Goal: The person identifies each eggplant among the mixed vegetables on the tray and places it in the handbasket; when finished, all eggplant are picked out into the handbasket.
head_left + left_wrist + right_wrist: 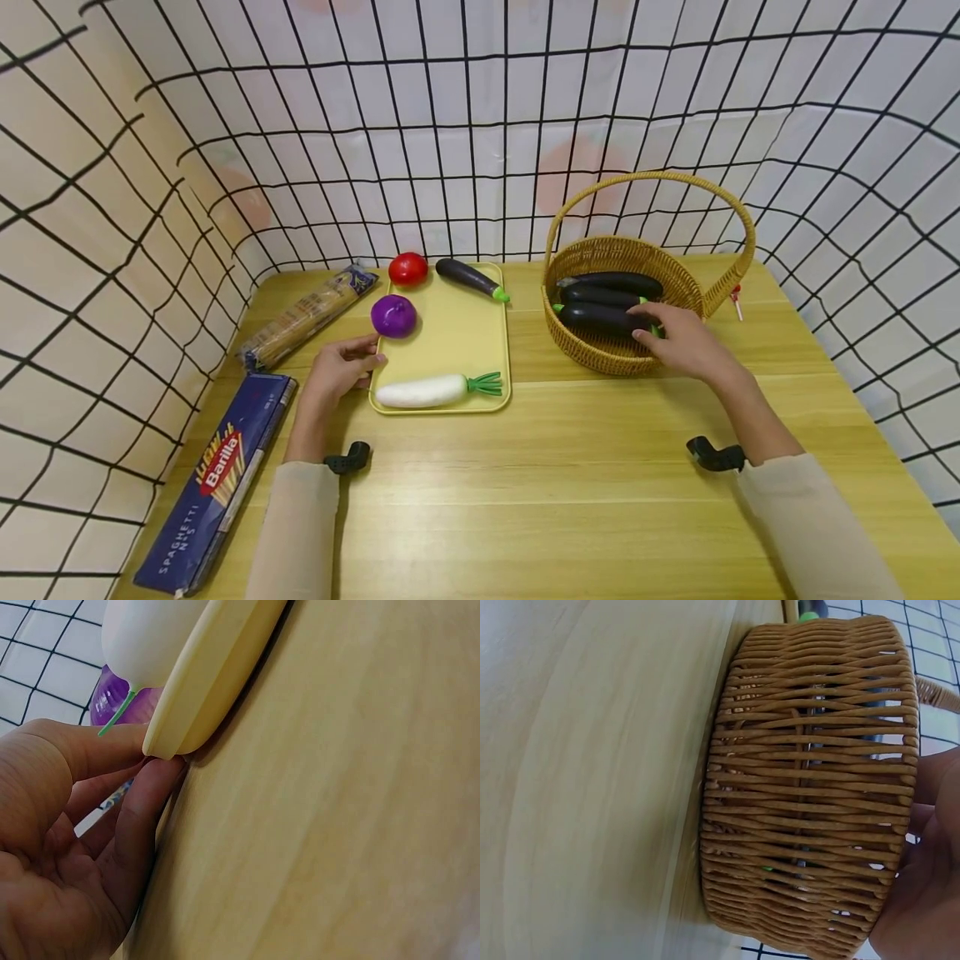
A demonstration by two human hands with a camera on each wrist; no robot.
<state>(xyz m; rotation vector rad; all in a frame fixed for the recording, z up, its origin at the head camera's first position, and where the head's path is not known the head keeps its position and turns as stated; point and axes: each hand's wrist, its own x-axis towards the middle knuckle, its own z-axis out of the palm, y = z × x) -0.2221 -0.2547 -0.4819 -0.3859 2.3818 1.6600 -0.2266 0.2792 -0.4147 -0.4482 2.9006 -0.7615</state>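
In the head view my left hand (341,367) holds the left rim of a yellow tray (450,346). The left wrist view shows the thumb over the rim and a finger beneath it. On the tray lie a white radish (423,392) with green leaves, a purple round vegetable (393,317), a red tomato (408,270) and an eggplant (467,277). My right hand (686,337) reaches over the rim of a wicker basket (570,348), thumb and fingers about the right end of the nearest eggplant (600,320). Behind it lie more eggplants. The basket wall hides the fingertips in the right wrist view.
A blue Barilla spaghetti box (217,483) and a clear pasta packet (307,318) lie along the left side. The basket's tall handle (652,176) arches above it. A small red-and-white item (737,300) lies to its right. Black wire grid (468,125) encloses the table's back and sides.
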